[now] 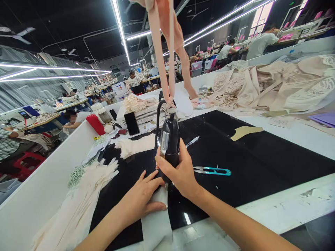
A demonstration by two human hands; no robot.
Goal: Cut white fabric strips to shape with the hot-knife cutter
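Note:
My right hand [183, 172] is wrapped round a black corded power tool [171, 141], held upright with a metal lever on its side. Peach fabric straps [160, 52] tied to its top run upward. The tool's lower end is mostly hidden behind my fingers. Spread flat, my left hand [138, 198] presses a pale fabric strip [157, 228] onto the black board [217, 202], its fingertips close to the tool's base. Right of the tool lie turquoise thread snips [215, 171] and a small pointed white-and-silver tool [193, 141].
Stacked pale fabric strips [78, 202] lie at left, near a folded fabric bundle [136, 145]. A phone [132, 123] leans against a white box at the back. One beige cut piece [246, 132] rests on the board. Beige garments [261, 87] fill the back right. People sew beyond the table wall.

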